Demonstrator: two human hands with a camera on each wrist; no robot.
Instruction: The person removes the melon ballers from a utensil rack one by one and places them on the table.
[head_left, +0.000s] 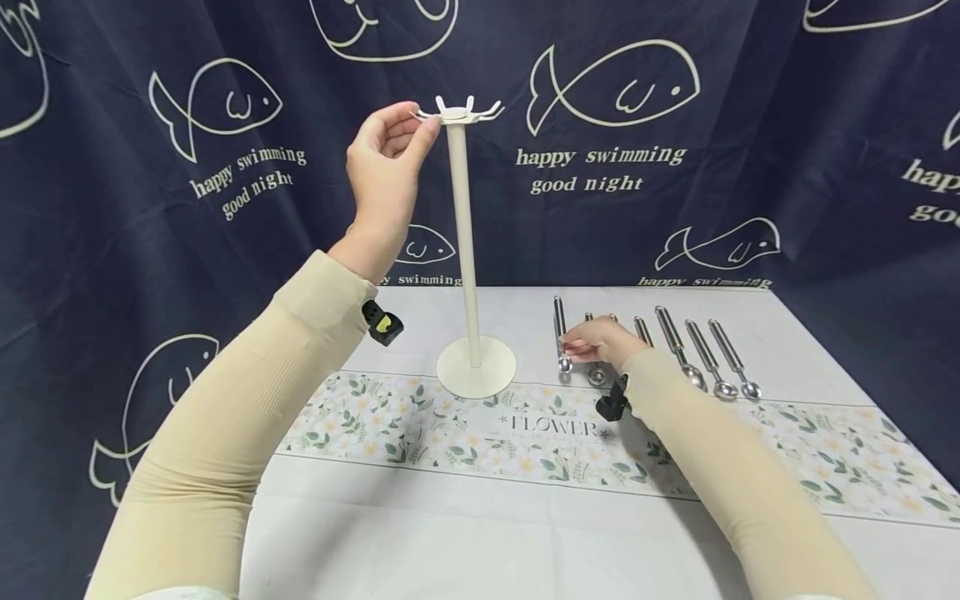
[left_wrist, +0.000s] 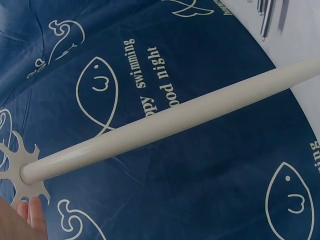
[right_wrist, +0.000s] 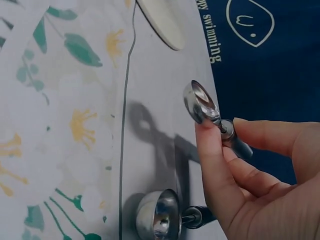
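Note:
A tall cream stand point(head_left: 463, 225) has a round base and a crown of curved hooks point(head_left: 454, 114) on top. My left hand point(head_left: 386, 162) pinches one of the hooks at the crown's left side; in the left wrist view its fingertips point(left_wrist: 36, 212) lie against the crown. My right hand point(head_left: 600, 340) holds a small metal scoop point(right_wrist: 199, 102) by its handle, between thumb and fingers. The scoop's round bowl points away from the palm, and its shadow falls on the table. Just beside it, a second scoop point(right_wrist: 159, 215) lies on the table, bowl up.
Several more metal scoops point(head_left: 723, 387) lie in a row to the right, handles pointing away. A flower-print band point(head_left: 450, 429) crosses the white table point(head_left: 420, 525). Behind the table hangs a dark blue curtain point(head_left: 480, 50) with fish drawings.

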